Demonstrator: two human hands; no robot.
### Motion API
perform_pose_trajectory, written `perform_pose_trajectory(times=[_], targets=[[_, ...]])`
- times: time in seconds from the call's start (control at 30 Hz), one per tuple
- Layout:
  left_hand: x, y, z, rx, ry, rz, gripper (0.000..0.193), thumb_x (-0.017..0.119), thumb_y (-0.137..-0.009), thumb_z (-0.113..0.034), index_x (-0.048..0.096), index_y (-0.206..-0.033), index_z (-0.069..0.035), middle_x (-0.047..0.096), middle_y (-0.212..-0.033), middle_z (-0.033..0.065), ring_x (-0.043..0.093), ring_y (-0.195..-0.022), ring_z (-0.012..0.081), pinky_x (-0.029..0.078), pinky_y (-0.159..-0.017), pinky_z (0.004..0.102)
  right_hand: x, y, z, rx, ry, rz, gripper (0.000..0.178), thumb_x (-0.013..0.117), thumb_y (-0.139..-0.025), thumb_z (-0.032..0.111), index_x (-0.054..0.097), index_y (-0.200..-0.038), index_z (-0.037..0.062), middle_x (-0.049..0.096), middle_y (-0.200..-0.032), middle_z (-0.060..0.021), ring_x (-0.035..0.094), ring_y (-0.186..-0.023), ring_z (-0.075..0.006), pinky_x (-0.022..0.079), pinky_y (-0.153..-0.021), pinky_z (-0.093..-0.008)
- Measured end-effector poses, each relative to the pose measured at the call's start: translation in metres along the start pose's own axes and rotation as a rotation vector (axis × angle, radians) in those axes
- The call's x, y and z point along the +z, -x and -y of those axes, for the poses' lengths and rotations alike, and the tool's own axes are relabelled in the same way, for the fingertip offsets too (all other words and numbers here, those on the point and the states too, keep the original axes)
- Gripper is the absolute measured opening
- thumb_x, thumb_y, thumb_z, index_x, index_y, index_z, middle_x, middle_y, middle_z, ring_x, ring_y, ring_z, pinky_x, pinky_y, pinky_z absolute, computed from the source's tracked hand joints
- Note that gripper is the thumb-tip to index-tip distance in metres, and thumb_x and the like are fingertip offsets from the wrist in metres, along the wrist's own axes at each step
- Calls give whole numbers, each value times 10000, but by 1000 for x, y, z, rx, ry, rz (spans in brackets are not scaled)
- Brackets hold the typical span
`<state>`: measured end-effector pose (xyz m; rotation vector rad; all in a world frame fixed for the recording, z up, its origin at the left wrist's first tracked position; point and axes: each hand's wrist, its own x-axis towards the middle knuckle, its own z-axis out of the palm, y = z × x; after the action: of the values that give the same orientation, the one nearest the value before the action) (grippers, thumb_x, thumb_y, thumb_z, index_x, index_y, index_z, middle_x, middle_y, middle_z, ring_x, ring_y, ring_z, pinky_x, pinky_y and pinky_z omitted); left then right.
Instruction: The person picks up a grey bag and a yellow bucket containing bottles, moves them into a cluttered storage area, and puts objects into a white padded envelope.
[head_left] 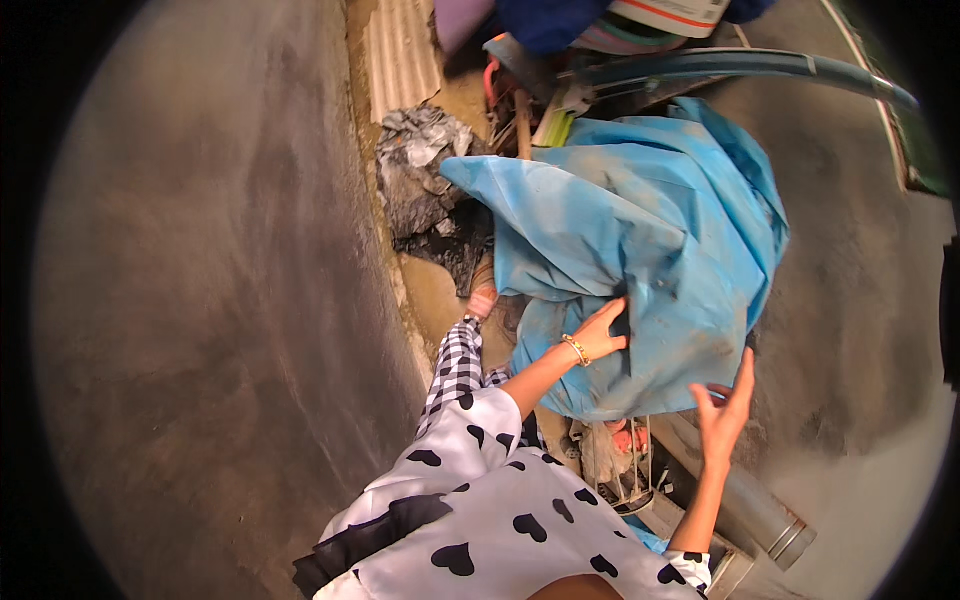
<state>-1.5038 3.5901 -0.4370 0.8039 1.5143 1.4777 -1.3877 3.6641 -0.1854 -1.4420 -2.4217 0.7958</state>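
Observation:
A large crumpled blue tarp (650, 240) spreads in front of me, dusty and full of folds. My left hand (600, 334), with a beaded bracelet at the wrist, touches the tarp at a dark fold near its lower middle. Its thumb and visible finger are apart; the other fingers are hidden. By the tarp's lower right edge, my right hand (724, 410) is open, fingers spread and thumb out, holding nothing. Below the tarp, part of a wire rack (636, 470) with reddish and pale items shows.
Crumpled dark plastic sheeting (430, 180) lies left of the tarp, near my foot (482, 302). Farther up are a corrugated sheet (402, 58), a curved grey pipe (740, 66) and a white container (672, 14). A metal pipe (770, 515) lies at lower right. Grey wall (220, 300) runs along the left.

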Motion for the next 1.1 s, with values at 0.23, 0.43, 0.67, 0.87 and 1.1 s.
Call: perform_pose_trajectory(times=[0.23,0.43,0.67,0.87,1.1], targets=[[-93,41,76,-223,600,-438,64,542,-804,-36,568,-842,9,621,-796,81,609,-699,122,500,-586,239,91,-37,-28,-161,358,101,764,728,-667,173,323,-1312,103,268,-1351,-198,421,-1111,-334,439,-803,-345],[-225,74,285,-611,-251,-995,204,585,-729,-79,552,-926,-37,597,-783,87,575,-716,176,461,-668,297,107,-28,-67,-133,462,26,626,690,-700,66,382,-1241,4,314,-1325,-221,430,-1122,-322,427,-817,-345],[-325,-14,423,-661,987,-1233,509,633,-781,-195,366,-1189,-50,547,-960,131,601,-782,261,512,-601,320,125,-33,-92,-224,735,-4,470,642,-710,-10,434,-1131,-48,353,-1246,-207,454,-1038,-268,403,-845,-363],[-395,-54,502,-162,1643,-1606,638,694,-707,-53,307,-1191,98,499,-997,225,585,-858,307,566,-668,353,144,-46,-93,-264,874,16,452,668,-683,18,452,-1075,-44,385,-1155,-187,462,-968,-254,411,-810,-354],[-378,-14,554,-658,1368,-1317,180,648,-772,-127,513,-823,-20,539,-681,77,542,-530,180,495,-436,259,144,-47,-88,-266,982,34,434,698,-651,50,473,-1011,-40,423,-1050,-165,472,-887,-237,421,-768,-343]])
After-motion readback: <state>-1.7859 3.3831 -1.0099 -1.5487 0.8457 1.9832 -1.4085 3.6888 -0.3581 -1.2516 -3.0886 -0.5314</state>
